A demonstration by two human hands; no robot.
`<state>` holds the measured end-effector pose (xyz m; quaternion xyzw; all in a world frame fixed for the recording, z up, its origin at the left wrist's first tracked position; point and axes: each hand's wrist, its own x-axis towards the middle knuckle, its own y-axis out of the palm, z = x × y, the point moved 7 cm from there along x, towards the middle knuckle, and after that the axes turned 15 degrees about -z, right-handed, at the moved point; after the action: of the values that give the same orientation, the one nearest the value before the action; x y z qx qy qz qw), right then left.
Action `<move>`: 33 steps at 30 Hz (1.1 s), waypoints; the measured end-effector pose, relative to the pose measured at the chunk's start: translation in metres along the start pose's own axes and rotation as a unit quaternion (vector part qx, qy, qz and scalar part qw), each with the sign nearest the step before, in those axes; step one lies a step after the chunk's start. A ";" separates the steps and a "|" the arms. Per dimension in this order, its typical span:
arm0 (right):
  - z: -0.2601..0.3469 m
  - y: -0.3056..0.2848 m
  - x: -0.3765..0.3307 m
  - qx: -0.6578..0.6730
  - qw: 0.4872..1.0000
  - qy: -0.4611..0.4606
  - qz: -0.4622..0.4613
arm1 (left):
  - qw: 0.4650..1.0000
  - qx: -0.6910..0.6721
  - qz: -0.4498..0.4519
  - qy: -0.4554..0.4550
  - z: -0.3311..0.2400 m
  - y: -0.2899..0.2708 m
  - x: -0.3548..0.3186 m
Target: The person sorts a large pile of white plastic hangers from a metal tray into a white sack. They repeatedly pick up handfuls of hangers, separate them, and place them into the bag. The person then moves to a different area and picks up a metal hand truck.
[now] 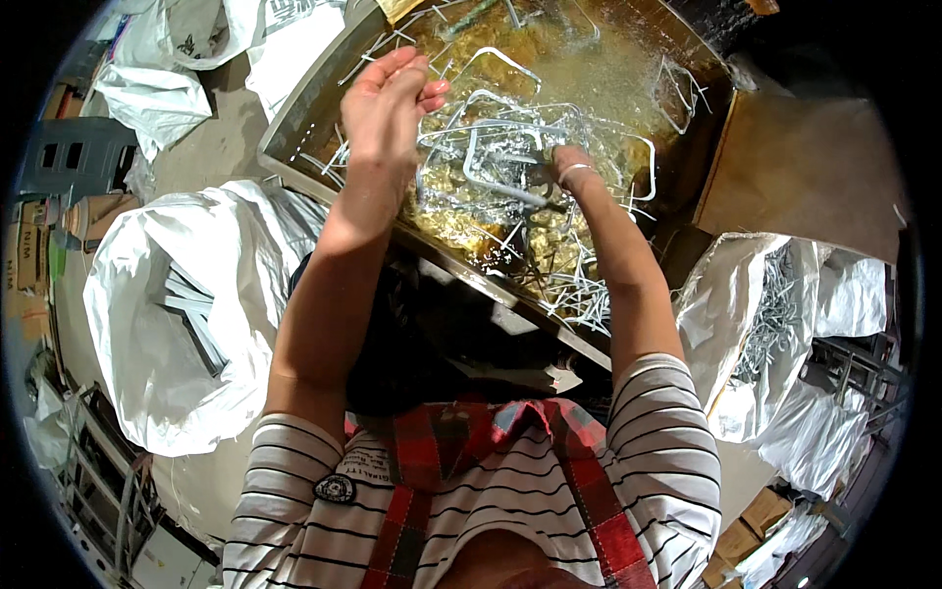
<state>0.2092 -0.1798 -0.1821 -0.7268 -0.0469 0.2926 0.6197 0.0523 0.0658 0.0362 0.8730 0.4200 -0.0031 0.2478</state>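
A wide metal tank [324, 79] of murky yellowish water spreads in front of me. Many pale plastic-looking or metal strips lie in it, among them bent rectangular frames [471, 157] standing partly out of the splashing water. My left hand [386, 103] is raised over the tank's left side, wet, with fingers loosely bent and apart, holding nothing that I can see. Down at the water, beside the frames, is my right hand [568, 160], a pale band at its wrist. Splashing and the frames hide its fingers. A dark-ended rod [535, 199] lies just left of that wrist.
A large white sack [128, 324] with pale flat strips inside stands at the left. To the right, another white sack [726, 294] holds many thin grey pieces. A brown board [810, 167] adjoins the tank's right end. Loose thin strips [579, 294] gather at its near edge.
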 end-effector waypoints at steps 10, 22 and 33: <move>-0.053 -0.009 -0.045 0.124 0.982 -0.049 -0.131 | 0.843 0.368 -0.011 -0.392 0.187 -0.039 -0.056; 0.005 0.007 -0.118 0.706 0.697 0.101 -0.074 | 0.906 0.196 -0.032 -0.375 0.245 -0.050 -0.029; -0.216 -0.070 -0.208 0.632 0.625 0.326 -0.322 | 0.824 0.456 0.232 0.243 0.069 0.074 -0.065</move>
<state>0.1627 -0.4417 -0.0275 -0.1428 0.1238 -0.2237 0.9562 0.0784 -0.0506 0.0215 0.9307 0.2025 0.0759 -0.2951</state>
